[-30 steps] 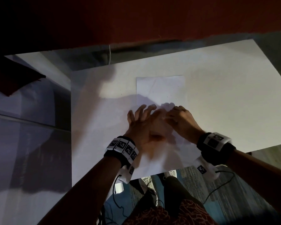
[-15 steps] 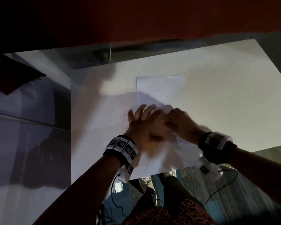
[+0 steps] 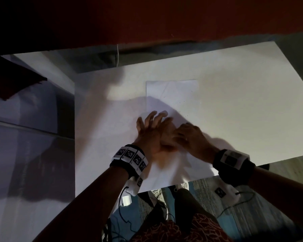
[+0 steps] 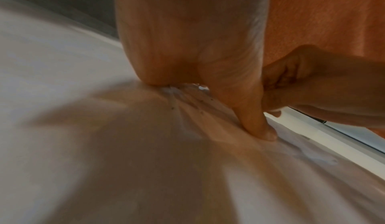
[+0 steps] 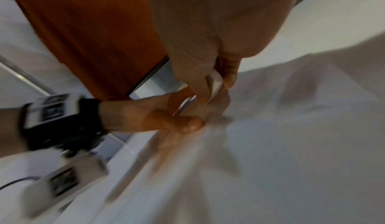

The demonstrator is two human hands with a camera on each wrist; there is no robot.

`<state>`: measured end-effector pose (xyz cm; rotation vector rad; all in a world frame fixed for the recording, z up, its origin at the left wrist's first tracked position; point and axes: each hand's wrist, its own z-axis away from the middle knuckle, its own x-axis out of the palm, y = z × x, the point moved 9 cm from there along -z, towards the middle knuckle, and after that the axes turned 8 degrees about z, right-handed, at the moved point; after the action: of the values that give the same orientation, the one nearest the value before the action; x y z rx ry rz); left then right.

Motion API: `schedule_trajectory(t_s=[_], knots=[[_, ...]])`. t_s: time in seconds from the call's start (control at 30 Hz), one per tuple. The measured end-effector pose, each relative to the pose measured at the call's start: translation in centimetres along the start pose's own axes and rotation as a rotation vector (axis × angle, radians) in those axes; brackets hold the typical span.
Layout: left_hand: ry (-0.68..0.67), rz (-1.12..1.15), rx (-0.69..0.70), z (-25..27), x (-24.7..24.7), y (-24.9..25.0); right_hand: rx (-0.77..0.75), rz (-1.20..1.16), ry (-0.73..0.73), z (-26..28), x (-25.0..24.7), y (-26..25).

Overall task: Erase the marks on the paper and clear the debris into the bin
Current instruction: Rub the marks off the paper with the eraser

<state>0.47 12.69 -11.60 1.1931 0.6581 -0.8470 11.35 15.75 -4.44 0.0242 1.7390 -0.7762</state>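
At far left we see only pale flooring and a dark red cloth (image 3: 16, 81); no bin is visible in any view, so we cannot say where the debris must go.

Moving right, the white table (image 3: 243, 102) carries the paper (image 3: 171, 91), a sheet lying flat near the middle of the tabletop, its near part hidden under both hands.

Our left hand (image 3: 152, 131) lies spread on the near part of the sheet, fingers straight and fanned, holding nothing; in the left wrist view the palm and thumb (image 4: 256, 125) press down on the surface, evidently to steady the paper.

Immediately to its right, and touching it, our right hand (image 3: 192, 137) is curled. The right wrist view shows its fingers (image 5: 230, 77) and thumb pinching a small white block, which we take to be the eraser (image 5: 215, 82), its lower end at the surface beside the left hand.

Dark specks (image 4: 187, 102), probably eraser crumbs, lie scattered under the left palm, and a few more dot the sheet's far part (image 3: 180, 102).

We judge erasing to be under way, not finished. The far half looks nearly clean; any marks beneath the hands are hidden. Sweeping up the crumbs and binning them remains wholly undone.
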Motion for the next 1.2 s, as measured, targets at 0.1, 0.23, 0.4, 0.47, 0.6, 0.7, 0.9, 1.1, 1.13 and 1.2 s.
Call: schedule_trajectory(t_s=[0.1,0.23,0.4,0.47,0.6,0.7,0.9,1.1,1.13,1.2], knots=[[0.008,0.017,0.019,0.0,-0.3,0.3,0.047,0.017,-0.015,-1.1,-0.7,1.8],[0.004,0.006,0.028,0.0,-0.2,0.2,0.165,0.033,0.057,-1.1,-0.7,2.6],[-0.009,-0.003,0.013,0.0,-0.4,0.4,0.150,0.009,-0.001,-0.5,-0.3,2.7],[-0.002,-0.014,0.018,0.1,-0.5,0.6,0.270,0.047,0.074,-1.0,-1.5,4.9],[-0.002,-0.008,0.012,0.1,-0.4,0.3,0.100,0.007,-0.007,0.8,0.7,0.6],[-0.007,-0.012,0.020,0.0,-0.4,0.4,0.164,0.020,0.020,-0.1,-0.7,3.3],[-0.025,-0.034,0.006,-0.2,-0.1,0.2,0.107,-0.010,0.001,1.3,0.6,1.0],[-0.024,-0.035,0.015,-0.1,-0.1,0.2,0.255,0.028,0.124,0.5,-1.8,3.7],[-0.028,-0.034,0.015,-0.2,-0.1,0.2,0.198,0.005,0.080,0.9,-0.8,1.9],[-0.029,-0.035,0.020,-0.2,0.0,0.1,0.106,-0.022,-0.003,1.8,0.7,0.4]])
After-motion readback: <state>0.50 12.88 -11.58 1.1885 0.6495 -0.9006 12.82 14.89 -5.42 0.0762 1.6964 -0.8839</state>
